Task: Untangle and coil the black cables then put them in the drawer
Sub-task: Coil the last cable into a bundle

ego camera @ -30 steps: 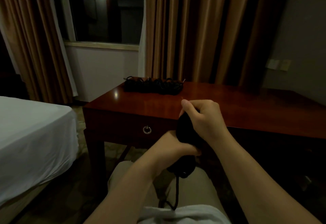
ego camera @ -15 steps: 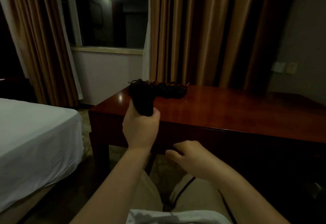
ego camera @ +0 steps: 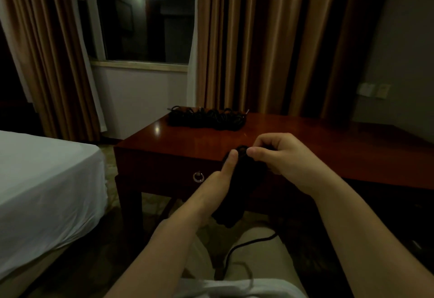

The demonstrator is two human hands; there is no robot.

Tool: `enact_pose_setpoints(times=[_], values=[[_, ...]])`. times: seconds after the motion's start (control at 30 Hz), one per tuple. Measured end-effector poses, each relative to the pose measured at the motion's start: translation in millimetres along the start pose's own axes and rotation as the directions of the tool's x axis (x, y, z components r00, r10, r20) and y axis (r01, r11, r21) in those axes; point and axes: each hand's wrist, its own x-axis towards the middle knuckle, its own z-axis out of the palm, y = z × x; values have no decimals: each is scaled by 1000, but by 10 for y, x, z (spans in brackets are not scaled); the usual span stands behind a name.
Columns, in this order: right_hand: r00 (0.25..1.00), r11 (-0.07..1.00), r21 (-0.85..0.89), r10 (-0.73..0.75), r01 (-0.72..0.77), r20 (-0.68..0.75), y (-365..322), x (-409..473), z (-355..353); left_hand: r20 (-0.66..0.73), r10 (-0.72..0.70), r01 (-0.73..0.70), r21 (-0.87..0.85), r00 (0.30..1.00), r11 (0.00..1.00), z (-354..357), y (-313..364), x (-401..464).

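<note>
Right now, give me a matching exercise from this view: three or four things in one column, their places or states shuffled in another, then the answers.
Things:
1. cable bundle
2. cable pile
3. drawer
4. loose cable end

Places or states:
A. closed, ring pull showing
B. trailing over the lap
C. held between the left hand and the right hand
D. lying at the back of the desk

Pairs: 1-C, 2-D, 3-A, 4-B

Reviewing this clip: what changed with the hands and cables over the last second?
Half a second ago the left hand held the cable bundle up alone toward the desk; it has since come back down in front of the drawer. The right hand, which had let go, pinches the bundle's top again. The loose tail still trails over the lap. The cable pile on the desk is unmoved and the drawer stays closed.
</note>
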Motion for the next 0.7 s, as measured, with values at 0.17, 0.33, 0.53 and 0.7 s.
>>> enact_pose_setpoints(times=[0.17, 0.33, 0.53, 0.7], values=[[994, 978, -207, 3, -25, -107, 128, 122, 35, 195, -6, 2, 20, 981, 1000, 42, -46, -60], [915, 983, 182, 98, -27, -392, 468, 91, 68, 132, 69, -15, -374, 989, 927, 41, -39, -124], [945, 959, 256, 189, -120, -268, 839, -73, 541, -180, 147, -207, -380, 973, 902, -1, -85, -32], [947, 991, -8, 124, -132, -297, 807, -6, 635, -91, 126, -155, -519, 988, 841, 24, -193, 8]])
